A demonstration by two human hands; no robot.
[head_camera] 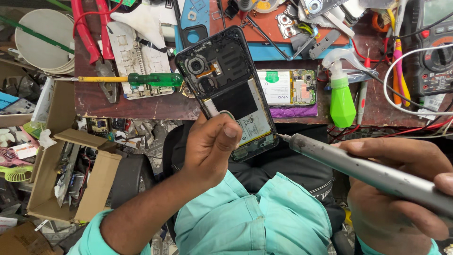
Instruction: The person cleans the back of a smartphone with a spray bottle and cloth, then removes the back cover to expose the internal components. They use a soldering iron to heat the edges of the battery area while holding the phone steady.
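My left hand [210, 148] grips an opened black phone back shell [226, 82] by its lower end and holds it up over my lap, inner side towards me, with the camera cut-outs at the top. My right hand [401, 189] is closed around a grey pen-shaped electric screwdriver [368, 172]. Its thin tip points left and touches the shell's lower right edge. On the bench behind lies the phone's open body [289, 89], with a white battery and a green circuit board.
The brown bench [141, 101] carries a green-handled screwdriver [151, 79], red-handled pliers [87, 30], a green spray bottle [342, 97], a multimeter [436, 52], a white cable and small parts. An open cardboard box [71, 179] of parts stands at the lower left.
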